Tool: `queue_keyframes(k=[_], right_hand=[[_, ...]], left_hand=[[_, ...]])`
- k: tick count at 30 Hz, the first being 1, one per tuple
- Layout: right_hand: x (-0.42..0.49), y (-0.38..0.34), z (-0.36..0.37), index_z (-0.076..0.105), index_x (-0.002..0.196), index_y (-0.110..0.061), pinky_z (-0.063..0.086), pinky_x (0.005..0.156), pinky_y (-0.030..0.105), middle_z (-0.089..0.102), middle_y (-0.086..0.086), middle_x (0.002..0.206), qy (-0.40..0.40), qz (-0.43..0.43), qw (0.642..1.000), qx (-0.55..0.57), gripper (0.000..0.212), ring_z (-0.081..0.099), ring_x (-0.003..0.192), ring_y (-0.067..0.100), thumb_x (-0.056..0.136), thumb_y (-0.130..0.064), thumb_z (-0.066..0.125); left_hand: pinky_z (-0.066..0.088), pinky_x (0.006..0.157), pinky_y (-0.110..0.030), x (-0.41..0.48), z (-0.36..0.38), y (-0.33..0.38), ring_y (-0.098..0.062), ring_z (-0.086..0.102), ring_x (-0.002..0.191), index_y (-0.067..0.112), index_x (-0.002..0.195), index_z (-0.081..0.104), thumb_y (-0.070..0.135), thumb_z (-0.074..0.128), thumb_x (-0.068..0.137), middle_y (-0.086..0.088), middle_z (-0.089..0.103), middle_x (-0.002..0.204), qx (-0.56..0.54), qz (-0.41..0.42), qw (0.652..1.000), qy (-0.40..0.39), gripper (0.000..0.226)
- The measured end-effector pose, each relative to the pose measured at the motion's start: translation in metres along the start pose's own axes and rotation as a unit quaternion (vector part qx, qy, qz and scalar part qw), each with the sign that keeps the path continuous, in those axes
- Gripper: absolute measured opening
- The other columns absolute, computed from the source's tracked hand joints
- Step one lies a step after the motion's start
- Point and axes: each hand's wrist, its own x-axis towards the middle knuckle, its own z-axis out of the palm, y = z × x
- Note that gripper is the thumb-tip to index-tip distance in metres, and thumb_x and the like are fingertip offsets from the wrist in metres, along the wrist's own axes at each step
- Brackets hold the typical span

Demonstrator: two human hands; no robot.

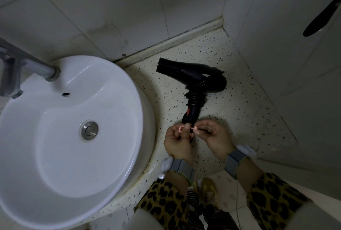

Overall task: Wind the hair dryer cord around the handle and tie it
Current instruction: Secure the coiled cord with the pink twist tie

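A black hair dryer (191,76) lies on the speckled counter (239,100), nozzle pointing left, handle pointing toward me. Black cord (195,98) is coiled in several turns around the upper handle. At the handle's lower end my left hand (177,142) and my right hand (214,137) meet, each pinching one end of a small pink tie (186,128) stretched between them across the handle's base. The handle's tip is hidden behind my fingers.
A round white basin (73,156) with a metal drain (89,130) fills the left; a grey faucet (16,71) reaches over it. Tiled walls close in behind and right. A dark handle (321,19) juts at upper right.
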Motion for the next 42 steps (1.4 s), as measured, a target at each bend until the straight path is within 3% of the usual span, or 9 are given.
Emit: queue_keyframes(k=[6, 21, 26, 31, 38, 42], right_hand=[[-0.001, 0.0011, -0.0013, 0.069, 0.088, -0.016, 0.052, 0.068, 0.009, 0.072, -0.001, 0.086, -0.009, -0.006, 1.0, -0.013, 0.017, 0.066, 0.075, -0.004, 0.083, 0.0, 0.068], [0.0009, 0.002, -0.0006, 0.069, 0.096, -0.008, 0.053, 0.07, 0.012, 0.072, 0.006, 0.091, -0.011, 0.007, 1.0, -0.02, 0.014, 0.066, 0.085, 0.011, 0.083, -0.001, 0.068], [0.0002, 0.0004, -0.0011, 0.07, 0.094, -0.012, 0.054, 0.069, 0.012, 0.072, 0.006, 0.092, -0.013, 0.009, 0.999, -0.027, 0.014, 0.066, 0.086, 0.011, 0.083, -0.003, 0.069], [-0.0002, 0.0003, -0.0019, 0.07, 0.093, -0.012, 0.055, 0.076, 0.02, 0.073, 0.008, 0.092, -0.015, 0.011, 0.999, -0.026, 0.014, 0.068, 0.085, 0.013, 0.082, -0.003, 0.07], [0.0015, -0.0006, -0.0008, 0.071, 0.089, -0.015, 0.055, 0.072, 0.017, 0.074, 0.005, 0.087, -0.015, 0.012, 1.0, -0.013, 0.015, 0.068, 0.08, 0.009, 0.082, -0.002, 0.07], [0.0021, -0.0007, -0.0009, 0.073, 0.091, -0.012, 0.055, 0.07, 0.016, 0.075, 0.005, 0.087, -0.013, 0.009, 1.0, 0.001, 0.016, 0.07, 0.079, 0.008, 0.08, 0.0, 0.071]], left_hand=[[0.055, 0.061, -0.03, -0.0002, 0.0005, -0.0015, -0.014, 0.059, 0.055, 0.003, 0.089, 0.065, 0.007, 0.072, 0.084, -0.009, 0.065, 0.064, 0.001, 0.001, 1.0, 0.002, 0.01], [0.055, 0.059, -0.028, 0.0003, -0.0003, -0.0024, -0.016, 0.059, 0.057, -0.001, 0.092, 0.064, 0.008, 0.072, 0.084, -0.014, 0.065, 0.068, 0.005, 0.004, 1.0, 0.003, 0.014], [0.054, 0.055, -0.025, 0.0011, -0.0013, -0.0021, -0.014, 0.059, 0.055, -0.003, 0.093, 0.064, 0.009, 0.072, 0.085, -0.011, 0.065, 0.065, 0.011, 0.005, 1.0, 0.0, 0.016], [0.054, 0.057, -0.027, 0.0015, -0.0014, -0.0025, -0.017, 0.059, 0.058, -0.002, 0.093, 0.065, 0.01, 0.072, 0.085, -0.014, 0.065, 0.067, 0.015, 0.004, 1.0, 0.003, 0.016], [0.055, 0.057, -0.025, 0.0004, -0.0025, -0.0013, -0.01, 0.061, 0.056, 0.002, 0.088, 0.066, 0.009, 0.073, 0.084, -0.009, 0.066, 0.066, 0.04, 0.018, 0.999, -0.016, 0.01], [0.057, 0.062, -0.029, 0.0007, -0.0046, -0.0005, -0.015, 0.063, 0.063, 0.006, 0.085, 0.066, 0.011, 0.074, 0.083, -0.011, 0.068, 0.07, 0.063, 0.015, 0.997, -0.041, 0.009]])
